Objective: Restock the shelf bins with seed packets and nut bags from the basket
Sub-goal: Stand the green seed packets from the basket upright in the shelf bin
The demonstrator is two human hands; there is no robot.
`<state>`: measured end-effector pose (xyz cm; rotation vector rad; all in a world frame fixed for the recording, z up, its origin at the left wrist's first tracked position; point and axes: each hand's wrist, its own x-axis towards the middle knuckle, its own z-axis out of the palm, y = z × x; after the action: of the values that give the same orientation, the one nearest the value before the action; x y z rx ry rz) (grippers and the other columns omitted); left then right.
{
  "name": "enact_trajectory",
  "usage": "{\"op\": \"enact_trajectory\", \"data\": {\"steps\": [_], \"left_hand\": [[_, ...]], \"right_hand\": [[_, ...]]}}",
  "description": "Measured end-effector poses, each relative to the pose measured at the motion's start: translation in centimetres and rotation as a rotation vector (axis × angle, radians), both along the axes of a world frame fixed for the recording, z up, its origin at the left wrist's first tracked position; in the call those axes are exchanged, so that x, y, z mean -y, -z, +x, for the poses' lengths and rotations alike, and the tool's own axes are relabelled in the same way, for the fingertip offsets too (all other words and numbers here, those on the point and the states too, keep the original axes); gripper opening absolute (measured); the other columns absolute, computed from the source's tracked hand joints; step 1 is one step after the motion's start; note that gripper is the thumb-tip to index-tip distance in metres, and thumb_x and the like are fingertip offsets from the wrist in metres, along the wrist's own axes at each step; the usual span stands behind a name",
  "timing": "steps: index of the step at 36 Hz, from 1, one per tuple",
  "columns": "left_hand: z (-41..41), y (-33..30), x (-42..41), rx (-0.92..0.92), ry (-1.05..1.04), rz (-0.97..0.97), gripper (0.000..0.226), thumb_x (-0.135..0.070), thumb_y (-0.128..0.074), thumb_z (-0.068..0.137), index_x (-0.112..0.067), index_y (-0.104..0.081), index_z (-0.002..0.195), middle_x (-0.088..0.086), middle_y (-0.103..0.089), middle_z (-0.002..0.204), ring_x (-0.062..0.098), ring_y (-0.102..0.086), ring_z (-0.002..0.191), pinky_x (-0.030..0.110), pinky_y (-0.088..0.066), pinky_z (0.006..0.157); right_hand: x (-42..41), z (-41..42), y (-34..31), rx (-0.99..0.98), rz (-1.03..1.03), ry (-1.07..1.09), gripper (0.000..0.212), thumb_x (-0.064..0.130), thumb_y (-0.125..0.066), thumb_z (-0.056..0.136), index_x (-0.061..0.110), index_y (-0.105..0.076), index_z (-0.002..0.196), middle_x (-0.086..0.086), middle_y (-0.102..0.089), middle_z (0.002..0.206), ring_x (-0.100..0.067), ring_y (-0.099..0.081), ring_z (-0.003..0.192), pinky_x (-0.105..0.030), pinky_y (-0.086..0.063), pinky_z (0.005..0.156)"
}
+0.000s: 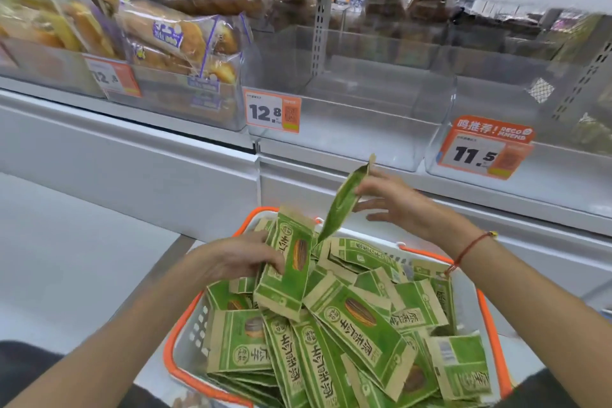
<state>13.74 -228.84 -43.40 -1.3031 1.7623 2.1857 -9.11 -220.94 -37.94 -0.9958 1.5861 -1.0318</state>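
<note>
Above the orange-rimmed white basket (pixel 185 334) of green paper seed packets (pixel 361 325), left hand (pixel 238 258) grips one packet (pixel 288 262); right hand (pixel 394 202) pinches another (pixel 344 199) edge-on, likely bound for the empty clear bin (pixel 347 116).

Green and kraft-tan seed packets (pixel 361 318), each printed with a brown striped sunflower seed. White basket (pixel 195 338) rimmed in orange. Orange-and-white price tags (pixel 272 112) with black numerals. Clear bins (pixel 351 116) on white shelving (pixel 132 156). Red string bracelet (pixel 470 247). Purple-and-white print on bread bags (pixel 178 40).
</note>
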Motion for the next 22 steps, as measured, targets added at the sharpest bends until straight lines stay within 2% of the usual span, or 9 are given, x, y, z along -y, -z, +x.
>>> {"op": "enact_trajectory", "data": {"steps": [2,4,9,11,13,16,19,21,22], "left_hand": [[0.5,0.1,0.1,0.084,0.114,-0.008,0.041,0.014,-0.058,0.082,-0.016,-0.050,0.108,0.016,-0.063,0.113,0.027,-0.064,0.101,0.032,-0.055,0.085],[0.9,0.9,0.3,0.181,0.181,-0.040,0.061,0.008,-0.062,0.083,-0.022,-0.041,0.132,0.015,-0.062,0.119,0.026,-0.064,0.101,0.030,-0.056,0.080],[1.5,2.6,0.2,0.387,0.292,-0.270,0.060,-0.028,-0.056,0.094,-0.034,-0.027,0.147,0.007,-0.042,0.143,0.024,-0.064,0.105,0.035,-0.057,0.082],[1.6,2.7,0.4,0.366,0.215,-0.264,0.073,-0.026,-0.066,0.088,-0.033,-0.023,0.147,0.007,-0.048,0.137,0.018,-0.068,0.085,0.027,-0.058,0.063],[1.6,2.7,0.9,0.334,0.141,-0.182,0.088,-0.013,-0.077,0.077,-0.026,-0.024,0.146,0.010,-0.057,0.127,0.018,-0.068,0.079,0.027,-0.058,0.061],[2.0,2.7,1.7,0.356,0.061,-0.196,0.086,-0.004,-0.085,0.065,-0.004,-0.039,0.138,0.013,-0.061,0.121,0.026,-0.068,0.092,0.036,-0.057,0.080],[2.3,2.4,2.4,0.316,-0.089,-0.248,0.051,0.000,-0.083,0.065,0.004,-0.064,0.111,0.016,-0.070,0.097,0.032,-0.069,0.092,0.039,-0.056,0.084],[2.3,2.3,2.8,0.202,-0.212,-0.215,0.043,0.002,-0.080,0.066,0.001,-0.067,0.107,0.015,-0.072,0.091,0.026,-0.071,0.081,0.033,-0.058,0.075],[2.3,2.2,2.9,0.120,-0.272,-0.180,0.041,0.002,-0.079,0.068,-0.001,-0.068,0.107,0.013,-0.073,0.087,0.021,-0.072,0.072,0.029,-0.059,0.065]], "right_hand": [[-0.4,-0.8,1.1,0.227,0.103,-0.054,0.005,0.013,-0.053,0.085,0.016,-0.057,0.085,-0.002,-0.064,0.087,-0.017,-0.060,0.081,-0.027,-0.045,0.069],[-0.9,-1.7,2.9,0.366,0.217,-0.081,0.007,0.008,-0.055,0.078,0.013,-0.054,0.082,-0.005,-0.063,0.084,-0.017,-0.060,0.076,-0.028,-0.049,0.067],[-2.1,-2.7,5.7,0.313,0.380,-0.109,0.034,-0.001,-0.069,0.067,0.005,-0.052,0.096,-0.012,-0.062,0.108,-0.023,-0.059,0.098,-0.040,-0.049,0.095],[-2.2,-3.4,5.7,0.338,0.402,-0.157,0.068,0.003,-0.083,0.055,0.007,-0.055,0.117,-0.014,-0.061,0.125,-0.027,-0.058,0.115,-0.041,-0.050,0.092],[-2.1,-3.8,5.4,0.332,0.417,-0.168,0.064,0.018,-0.090,0.053,0.009,-0.067,0.112,-0.013,-0.060,0.127,-0.027,-0.055,0.119,-0.040,-0.052,0.090],[-1.8,-4.4,5.4,0.064,0.442,-0.152,0.043,0.031,-0.075,0.072,0.010,-0.066,0.109,-0.014,-0.064,0.117,-0.023,-0.059,0.103,-0.032,-0.052,0.086],[-1.6,-4.5,5.2,-0.355,0.432,-0.264,0.032,0.028,-0.074,0.078,0.012,-0.069,0.106,-0.006,-0.072,0.104,-0.025,-0.065,0.098,-0.033,-0.054,0.077],[-1.3,-4.3,4.5,-0.475,0.398,-0.326,0.028,0.025,-0.078,0.076,0.015,-0.072,0.101,-0.003,-0.073,0.098,-0.025,-0.068,0.094,-0.038,-0.054,0.080],[-1.2,-4.0,3.9,-0.518,0.389,-0.374,0.025,0.023,-0.079,0.075,0.015,-0.073,0.098,0.001,-0.074,0.092,-0.019,-0.068,0.085,-0.033,-0.054,0.075]]}}
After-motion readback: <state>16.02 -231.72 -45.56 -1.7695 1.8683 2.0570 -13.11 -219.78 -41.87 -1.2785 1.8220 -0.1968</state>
